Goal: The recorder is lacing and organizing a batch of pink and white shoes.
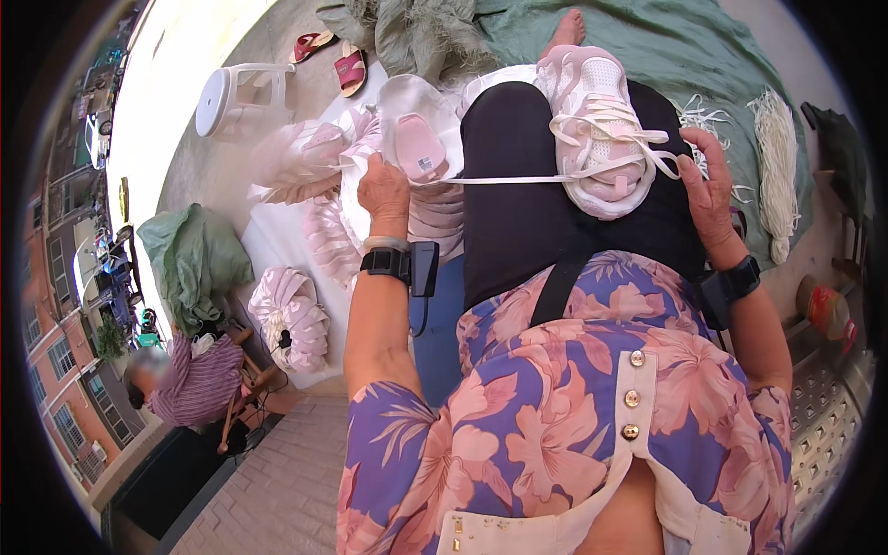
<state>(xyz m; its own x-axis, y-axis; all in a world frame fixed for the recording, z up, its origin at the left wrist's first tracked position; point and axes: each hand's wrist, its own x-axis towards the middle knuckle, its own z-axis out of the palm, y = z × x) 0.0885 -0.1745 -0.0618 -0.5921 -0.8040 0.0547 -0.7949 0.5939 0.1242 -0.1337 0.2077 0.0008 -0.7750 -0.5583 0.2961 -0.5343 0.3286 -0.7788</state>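
Observation:
A white and pink sneaker [606,120] rests on my black-trousered lap, toe toward me, its white laces crossed over the tongue. My left hand [383,191] is closed at chest-left and grips the end of a white shoelace [509,180], pulled taut sideways from the shoe. Beside the shoe's right side is my right hand [709,190], thumb and forefinger apart, close to a loose lace loop [668,165]. Whether the thumb touches that loop is hard to make out.
Stacked pink and white sneakers [324,153] stand at my left, with a ring of shoes [289,319] nearer. White lace bundles [775,176] lie at right on green cloth [638,28]. A white stool [236,97], red sandals [351,69] and a seated person [199,381] are farther left.

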